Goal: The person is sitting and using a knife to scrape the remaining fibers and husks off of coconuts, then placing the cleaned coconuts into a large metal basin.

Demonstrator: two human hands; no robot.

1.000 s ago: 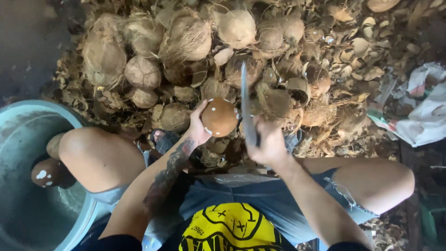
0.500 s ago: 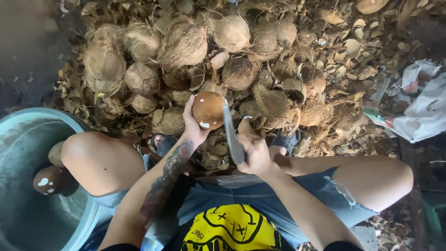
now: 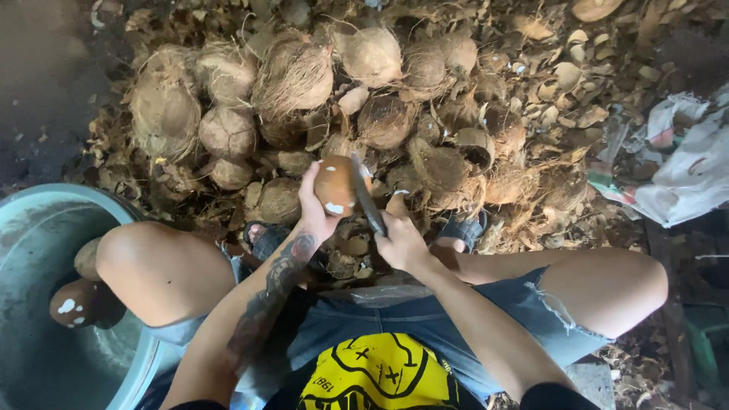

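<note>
My left hand cups the hard, round, likely slippery peeled coconut, fingers wrapped; right hand fingers clench the knife.

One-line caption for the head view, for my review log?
Seated person's left hand holds a peeled coconut while the right hand sets a knife against it.

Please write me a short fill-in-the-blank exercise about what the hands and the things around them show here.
1. The left hand holds a peeled brown ____.
2. The right hand grips a ____ whose blade rests against the coconut.
3. The pile ahead of the person is made of ____ coconuts.
4. By the left knee stands a big blue-green ____ with coconuts inside.

Missing words: coconut; knife; husked; tub
</note>
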